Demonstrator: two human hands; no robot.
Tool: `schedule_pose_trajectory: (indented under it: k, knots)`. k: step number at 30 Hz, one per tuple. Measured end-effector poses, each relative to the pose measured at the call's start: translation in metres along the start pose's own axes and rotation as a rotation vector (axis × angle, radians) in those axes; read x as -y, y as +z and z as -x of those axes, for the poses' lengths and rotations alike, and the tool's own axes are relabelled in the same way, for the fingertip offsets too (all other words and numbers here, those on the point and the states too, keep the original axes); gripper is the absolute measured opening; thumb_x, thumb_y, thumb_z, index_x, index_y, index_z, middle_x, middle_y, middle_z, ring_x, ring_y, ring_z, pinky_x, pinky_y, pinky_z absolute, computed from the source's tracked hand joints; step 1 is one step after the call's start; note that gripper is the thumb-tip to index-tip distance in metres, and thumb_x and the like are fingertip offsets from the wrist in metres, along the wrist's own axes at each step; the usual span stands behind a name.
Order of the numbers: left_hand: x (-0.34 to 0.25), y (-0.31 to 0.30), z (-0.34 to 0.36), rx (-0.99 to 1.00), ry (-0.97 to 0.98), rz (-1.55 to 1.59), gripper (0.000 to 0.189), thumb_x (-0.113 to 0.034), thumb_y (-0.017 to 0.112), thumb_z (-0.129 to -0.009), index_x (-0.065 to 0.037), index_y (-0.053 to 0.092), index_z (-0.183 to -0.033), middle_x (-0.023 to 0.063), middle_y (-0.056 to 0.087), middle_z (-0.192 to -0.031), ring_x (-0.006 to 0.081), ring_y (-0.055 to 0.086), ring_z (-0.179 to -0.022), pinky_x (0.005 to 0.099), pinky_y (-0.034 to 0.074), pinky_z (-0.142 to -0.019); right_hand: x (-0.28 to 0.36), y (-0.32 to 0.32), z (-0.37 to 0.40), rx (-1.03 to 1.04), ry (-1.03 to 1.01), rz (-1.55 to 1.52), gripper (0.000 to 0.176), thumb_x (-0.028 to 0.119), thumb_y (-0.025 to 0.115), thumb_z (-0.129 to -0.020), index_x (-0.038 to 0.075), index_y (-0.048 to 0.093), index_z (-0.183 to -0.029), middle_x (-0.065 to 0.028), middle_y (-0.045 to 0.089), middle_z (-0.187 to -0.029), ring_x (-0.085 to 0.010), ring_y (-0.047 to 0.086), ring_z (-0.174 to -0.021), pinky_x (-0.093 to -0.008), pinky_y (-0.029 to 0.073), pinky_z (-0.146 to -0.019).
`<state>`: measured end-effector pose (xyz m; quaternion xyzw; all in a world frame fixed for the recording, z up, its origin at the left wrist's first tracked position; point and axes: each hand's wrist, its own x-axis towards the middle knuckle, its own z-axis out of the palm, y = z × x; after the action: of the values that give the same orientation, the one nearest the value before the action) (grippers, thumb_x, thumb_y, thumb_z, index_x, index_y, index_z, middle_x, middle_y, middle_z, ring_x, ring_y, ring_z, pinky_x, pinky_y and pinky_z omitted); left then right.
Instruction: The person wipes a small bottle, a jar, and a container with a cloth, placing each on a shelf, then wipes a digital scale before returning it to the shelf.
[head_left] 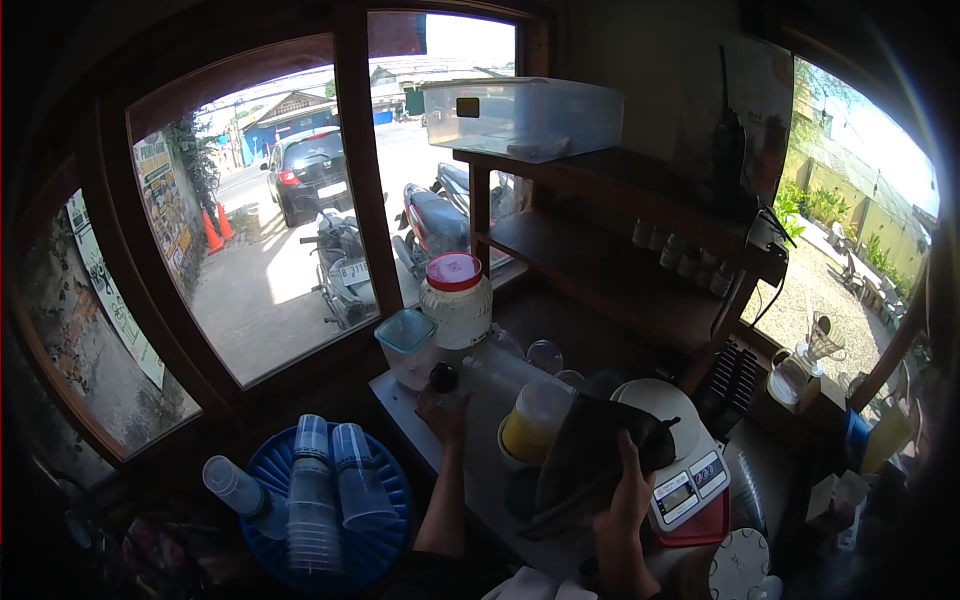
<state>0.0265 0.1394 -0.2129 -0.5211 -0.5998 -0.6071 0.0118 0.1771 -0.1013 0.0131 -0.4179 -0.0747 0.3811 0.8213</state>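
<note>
My right hand [628,492] grips a dark cloth or bag [590,455], which hangs beside a white kitchen scale [690,490]. My left hand [443,412] is at a small round black object [443,377], next to a clear square container with a teal rim [408,345]. Its fingers are partly in shadow, and whether they grip the black object is unclear. Between my hands stands a translucent cup-like container with yellow contents [530,425]. A large jar with a red lid [455,300] stands behind the square container.
A blue round basket [395,470] at the lower left holds stacks of plastic cups [313,500]. A wooden shelf [600,265] bears a large clear bin [540,115]. Clear plastic cups [545,357] lie behind the yellow container. A black rack [731,375] stands at right.
</note>
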Motion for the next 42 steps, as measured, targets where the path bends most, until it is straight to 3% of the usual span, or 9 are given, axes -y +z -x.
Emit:
schedule_pose_trajectory:
  k: [6, 12, 16, 20, 22, 24, 27, 34, 42]
  knots:
    - [-0.015, -0.009, 0.011, -0.016, -0.148, 0.21, 0.051, -0.025, 0.077, -0.067, 0.002, 0.055, -0.105, 0.014, 0.057, -0.096, 0.0271, 0.054, -0.083, 0.0386, 0.04, -0.077, -0.004, -0.008, -0.001, -0.061, -0.006, -0.022, 0.045, 0.014, 0.066, -0.081, 0.001, 0.046, -0.12, -0.0087, 0.059, -0.107, -0.0217, 0.059, -0.098, -0.0335, 0.05, -0.081]
    - [-0.095, -0.061, -0.029, 0.055, -0.22, 0.902, 0.031, -0.021, 0.059, -0.079, -0.001, 0.054, -0.102, 0.0044, 0.052, -0.079, 0.0159, 0.053, -0.077, 0.0325, 0.043, -0.067, -0.012, -0.009, -0.009, -0.021, 0.071, -0.126, 0.048, 0.026, 0.061, -0.086, 0.002, 0.044, -0.124, -0.0092, 0.056, -0.112, -0.0219, 0.057, -0.101, -0.0332, 0.047, -0.086]
    - [-0.111, -0.098, -0.046, 0.7, -0.4, 1.236, 0.04, -0.03, 0.051, -0.084, -0.002, 0.049, -0.112, 0.0056, 0.056, -0.085, 0.0114, 0.056, -0.073, 0.0253, 0.046, -0.064, -0.007, -0.009, 0.0, -0.064, -0.048, -0.261, 0.053, 0.033, 0.056, -0.089, 0.003, 0.039, -0.128, -0.0114, 0.049, -0.123, -0.023, 0.053, -0.108, -0.0341, 0.044, -0.091]
    - [-0.171, -0.13, -0.024, 1.138, -0.535, 1.431, 0.062, -0.044, 0.05, -0.086, 0.003, 0.041, -0.125, 0.0125, 0.055, -0.108, 0.02, 0.058, -0.091, 0.0313, 0.047, -0.077, -0.033, -0.005, 0.003, 0.099, -0.368, -0.154, 0.054, 0.028, 0.057, -0.088, 0.002, 0.037, -0.132, -0.0157, 0.04, -0.133, -0.0279, 0.046, -0.117, -0.0368, 0.038, -0.098]
    - [-0.18, -0.129, 0.006, 1.244, -0.492, 1.367, 0.061, -0.044, 0.042, -0.09, 0.003, 0.037, -0.13, 0.0156, 0.047, -0.127, 0.0232, 0.049, -0.115, 0.0333, 0.04, -0.095, -0.033, -0.001, -0.001, 0.315, -0.766, 0.233, 0.049, 0.021, 0.059, -0.085, 0.003, 0.044, -0.128, -0.0189, 0.037, -0.136, -0.0328, 0.042, -0.121, -0.0391, 0.036, -0.099]
    - [-0.207, -0.13, 0.015, 1.154, -0.65, 1.388, 0.059, -0.042, 0.04, -0.092, 0.002, 0.037, -0.131, 0.0157, 0.043, -0.131, 0.0239, 0.045, -0.12, 0.0345, 0.038, -0.098, -0.01, 0.018, -0.005, 0.526, -1.291, 0.89, 0.044, 0.012, 0.061, -0.081, 0.004, 0.051, -0.123, -0.0228, 0.032, -0.139, -0.0384, 0.037, -0.126, -0.0416, 0.034, -0.1]
    - [-0.228, -0.132, 0.023, 1.065, -0.719, 1.387, 0.057, -0.041, 0.036, -0.093, 0.0, 0.035, -0.133, 0.0153, 0.042, -0.133, 0.0261, 0.043, -0.122, 0.0363, 0.036, -0.101, -0.011, 0.007, -0.002, 0.534, -1.055, 0.799, 0.051, 0.009, 0.059, -0.069, 0.009, 0.057, -0.12, -0.0296, 0.026, -0.14, -0.0472, 0.029, -0.128, -0.0491, 0.029, -0.103]
    - [-0.249, -0.133, 0.027, 1.092, -0.765, 1.625, 0.064, -0.052, 0.037, -0.09, -0.002, 0.039, -0.13, 0.0124, 0.049, -0.125, 0.0243, 0.051, -0.113, 0.0366, 0.04, -0.096, -0.033, -0.022, -0.008, 0.408, -1.278, 0.84, 0.059, 0.015, 0.069, -0.07, 0.008, 0.051, -0.126, -0.0268, 0.037, -0.134, -0.0421, 0.039, -0.123, -0.0462, 0.039, -0.095]
    - [-0.222, -0.108, 0.027, 0.983, -0.38, 1.739, 0.071, -0.054, 0.046, -0.086, -0.004, 0.031, -0.134, 0.011, 0.044, -0.127, 0.0215, 0.045, -0.116, 0.0357, 0.038, -0.097, -0.002, -0.01, -0.008, 0.688, -0.557, 0.419, 0.074, 0.015, 0.074, -0.07, 0.001, 0.037, -0.132, -0.0188, 0.047, -0.123, -0.028, 0.046, -0.117, -0.0373, 0.039, -0.095]
